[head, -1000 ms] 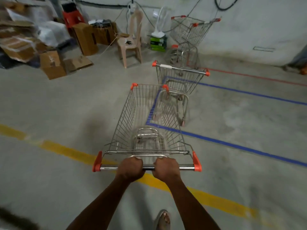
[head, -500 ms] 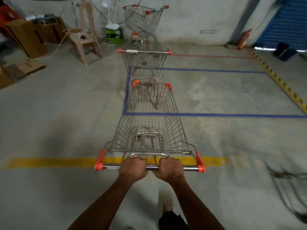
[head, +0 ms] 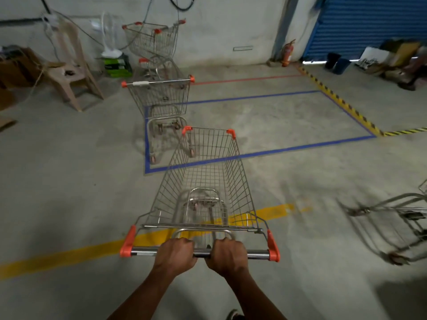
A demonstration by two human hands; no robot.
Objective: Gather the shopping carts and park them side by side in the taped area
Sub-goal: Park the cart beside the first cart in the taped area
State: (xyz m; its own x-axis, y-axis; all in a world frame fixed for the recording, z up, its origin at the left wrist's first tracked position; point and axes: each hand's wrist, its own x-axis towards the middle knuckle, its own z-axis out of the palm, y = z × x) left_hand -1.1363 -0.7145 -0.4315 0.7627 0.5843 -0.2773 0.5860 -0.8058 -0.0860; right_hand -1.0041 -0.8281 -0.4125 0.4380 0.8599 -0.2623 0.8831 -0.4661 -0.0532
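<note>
1. Head view is showing the left hand and the right hand both wrapping curled fingers around the handle bar of the pushed cart, close together near its middle.
2. Pushed cart is sitting astride the yellow line, its nose reaching over the near edge of the blue tape rectangle (the marked parking area, by my judgement).
3. A parked cart is standing at the rectangle's left end, its left wheels on or just outside the tape; the pushed cart's front left corner is lying just beside its frame.
4. Two more carts are waiting outside the tape: a far cart by the wall and a side cart at the right edge, only partly visible and blurred.
5. Risk: with both hands bunching at the bar's centre, steering leverage is looking weak; a straight push is likely clipping the parked cart's wheels or nudging it over the tape.
6. Risk: the nose is pointing along the parked cart's flank rather than clearly beside it, so the carts may be ending up nested or crooked instead of side by side.
</note>
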